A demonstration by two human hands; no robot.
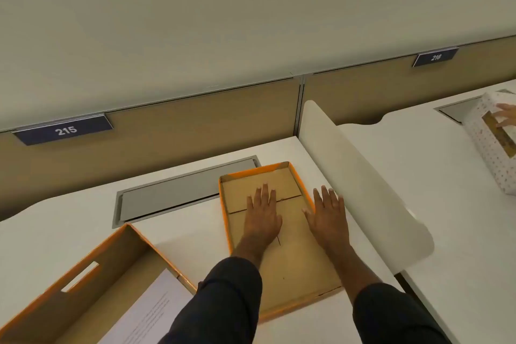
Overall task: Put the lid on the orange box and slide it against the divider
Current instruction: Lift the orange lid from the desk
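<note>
The orange lid (290, 268) lies upside down on the white desk (195, 234), its brown cardboard inside facing up. My left hand (262, 215) rests flat inside the lid with fingers spread. My right hand (328, 218) lies flat over the lid's right rim, fingers apart, holding nothing. The open orange box (92, 285) stands at the lower left with a cut-out handle in its side and a printed sheet of paper (148, 313) inside. The white curved divider (357, 176) rises just right of the lid.
A grey cable hatch (178, 193) is set into the desk behind the lid. Beige back panels carry signs 215 (65, 130) and 216 (435, 57). On the neighbouring desk, another person's hand (506, 117) touches a dotted white box (494, 145).
</note>
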